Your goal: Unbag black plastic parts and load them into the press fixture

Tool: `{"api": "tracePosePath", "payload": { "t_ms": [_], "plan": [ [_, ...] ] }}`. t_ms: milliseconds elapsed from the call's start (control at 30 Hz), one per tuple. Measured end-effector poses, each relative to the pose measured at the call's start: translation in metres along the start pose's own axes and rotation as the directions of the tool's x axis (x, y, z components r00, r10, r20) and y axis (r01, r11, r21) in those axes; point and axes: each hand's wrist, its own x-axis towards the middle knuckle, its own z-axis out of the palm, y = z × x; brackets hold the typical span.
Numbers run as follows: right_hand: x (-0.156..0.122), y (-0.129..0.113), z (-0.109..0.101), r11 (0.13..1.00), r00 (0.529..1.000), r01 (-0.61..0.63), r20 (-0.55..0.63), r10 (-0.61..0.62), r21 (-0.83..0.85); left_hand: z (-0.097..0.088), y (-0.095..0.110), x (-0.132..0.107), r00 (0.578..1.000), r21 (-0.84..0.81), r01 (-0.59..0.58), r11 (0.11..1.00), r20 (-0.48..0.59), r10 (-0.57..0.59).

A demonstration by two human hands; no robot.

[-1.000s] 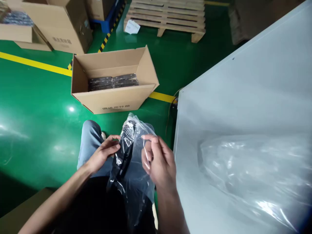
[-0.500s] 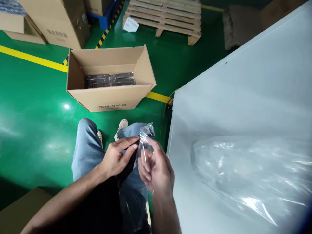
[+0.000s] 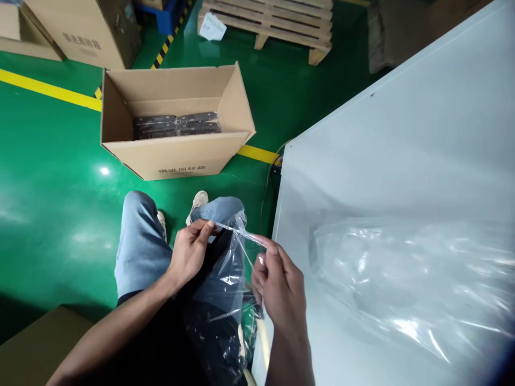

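A clear plastic bag [image 3: 231, 276] hangs over my lap, stretched between both hands near its upper end. My left hand [image 3: 191, 246] pinches one side of the bag between thumb and forefinger. On the other side, my right hand [image 3: 279, 279] has closed fingers on the plastic, its forefinger and thumb pulling an edge taut. The bag's bunched tip shows above the stretched strip, over my knee. Something dark lies along the bag behind my left fingers; whether it is an item or my clothing I cannot tell.
An open cardboard box [image 3: 181, 155] with dark wrapped pieces [image 3: 177, 126] stands ahead on the green floor. At right is a pale table [image 3: 382, 150] with a large clear plastic sheet or bag [image 3: 402, 279]. A wooden pallet [image 3: 273, 21] and more cartons [image 3: 86, 35] lie farther back.
My hands have moved apart, the right one going right and slightly down. The plastic between them is now pulled tight and more of the bag shows. The view has shifted slightly.
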Motion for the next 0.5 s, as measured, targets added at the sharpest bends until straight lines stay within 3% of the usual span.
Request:
{"api": "tracePosePath", "payload": {
  "t_ms": [200,300,400,500],
  "plan": [
    [-0.004,0.005,-0.012,0.999,0.992,0.023,-0.123,-0.026,-0.033,0.023,-0.007,0.021,0.999,0.192,0.007,0.981,-0.052,0.003],
    [-0.004,0.016,-0.017,1.0,0.985,-0.026,-0.168,0.023,-0.016,0.032,-0.01,0.03,0.998,0.302,0.008,0.953,-0.066,0.012],
    [-0.001,0.026,-0.02,0.995,0.974,-0.082,-0.207,0.09,0.05,0.028,-0.011,0.03,0.999,0.288,-0.028,0.957,0.045,0.016],
    [0.004,0.028,-0.019,0.992,0.973,-0.09,-0.204,0.108,0.094,0.008,-0.009,0.026,0.956,0.172,-0.108,0.979,0.288,0.055]
  ]
}}
